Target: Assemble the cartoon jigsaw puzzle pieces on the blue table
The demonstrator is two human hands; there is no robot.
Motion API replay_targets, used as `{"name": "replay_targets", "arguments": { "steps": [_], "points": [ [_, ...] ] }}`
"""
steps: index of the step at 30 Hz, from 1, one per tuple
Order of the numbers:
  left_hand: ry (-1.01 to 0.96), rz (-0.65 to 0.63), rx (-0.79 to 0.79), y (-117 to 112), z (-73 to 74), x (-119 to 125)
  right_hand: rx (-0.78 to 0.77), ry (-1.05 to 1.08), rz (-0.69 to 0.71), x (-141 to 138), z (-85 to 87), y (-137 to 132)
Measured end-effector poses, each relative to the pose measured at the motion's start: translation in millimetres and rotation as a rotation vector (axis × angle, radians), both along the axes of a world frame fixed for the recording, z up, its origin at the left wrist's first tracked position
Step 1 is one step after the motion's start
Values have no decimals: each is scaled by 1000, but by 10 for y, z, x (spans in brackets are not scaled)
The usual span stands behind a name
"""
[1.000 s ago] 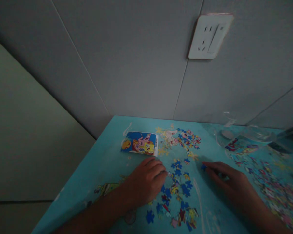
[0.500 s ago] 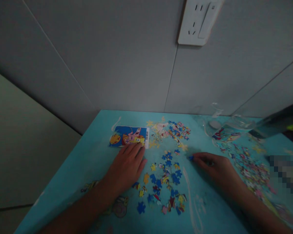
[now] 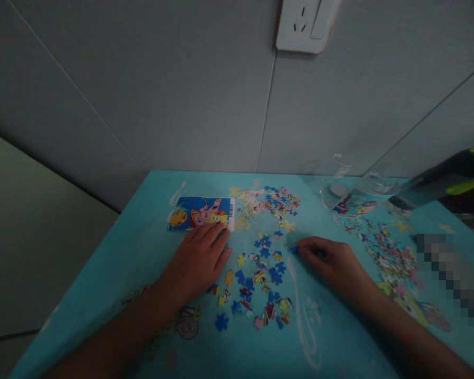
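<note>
My left hand [image 3: 197,260] lies flat with fingers stretched out on the turquoise table [image 3: 142,252], its fingertips touching the lower edge of a cartoon picture card [image 3: 199,213]. My right hand [image 3: 334,263] rests on the table with its fingers pinched on a small blue puzzle piece [image 3: 294,249]. Between the two hands lies a loose scatter of blue, yellow and red puzzle pieces [image 3: 256,287]. A denser cluster of pieces [image 3: 278,201] sits beyond them, beside the card.
A clear plastic bag [image 3: 353,197] lies at the back right, with another spread of pieces [image 3: 391,258] in front of it. A dark object with a green stripe [image 3: 454,179] juts in at the right. A grey wall with a socket [image 3: 306,23] stands behind the table.
My left hand has moved left and forward off the scattered pieces to the card's edge and flattened. The view has tilted down and shifted; my right hand keeps its pinch on the blue piece.
</note>
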State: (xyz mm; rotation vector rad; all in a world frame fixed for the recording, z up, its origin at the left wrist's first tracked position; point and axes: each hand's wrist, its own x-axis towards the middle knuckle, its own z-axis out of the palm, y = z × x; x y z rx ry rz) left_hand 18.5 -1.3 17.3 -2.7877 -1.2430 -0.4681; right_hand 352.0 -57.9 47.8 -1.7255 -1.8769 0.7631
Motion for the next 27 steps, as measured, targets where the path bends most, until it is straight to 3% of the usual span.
{"name": "replay_targets", "arguments": {
  "steps": [17, 21, 27],
  "points": [
    [42, -16, -6, 3, 14, -12, 36, -72, 104, -75, -16, -1],
    [14, -25, -9, 5, -2, -18, 115, -122, 137, -91, -42, -4],
    [29, -15, -6, 7, -11, -20, 213, -49, 366, -125, -112, -31]
  ]
}}
